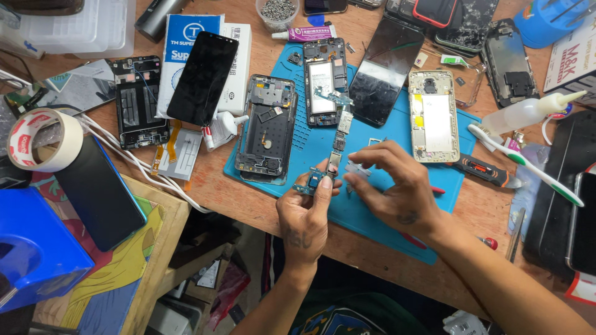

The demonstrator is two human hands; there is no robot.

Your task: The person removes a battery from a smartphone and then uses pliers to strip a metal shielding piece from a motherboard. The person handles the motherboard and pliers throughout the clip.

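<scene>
1. The wooden surface (248, 198) fills the view, crowded with phone parts and tools.
2. A blue work mat (372, 211) lies across its middle, and both hands work over the mat's near edge.
3. At the left edge sit a blue box (34, 254), a dark phone (102, 195) lying face up, and a roll of tape (43, 139).
4. On the mat lie three opened phone frames: a dark one (268, 127) on the left, a second (325, 80) at the top, and a gold one (433, 115) on the right, with a black screen panel (385, 71) between the last two.
5. Off the mat, another black screen panel (203, 77) rests on a white box (180, 37), and a squeeze bottle (528, 113) and a toothbrush (528, 166) lie at the right.
6. The left hand (304, 220) is raised over the mat's front edge, its fingers (324, 186) pinching the lower end of a long narrow circuit board (332, 158) that stands nearly upright above the mat.
7. The right hand (397, 192) is just beside it, fingers (366, 155) curled and pressed together on a small pale part (357, 169) close to the board; whether that part touches the board I cannot tell.
</scene>
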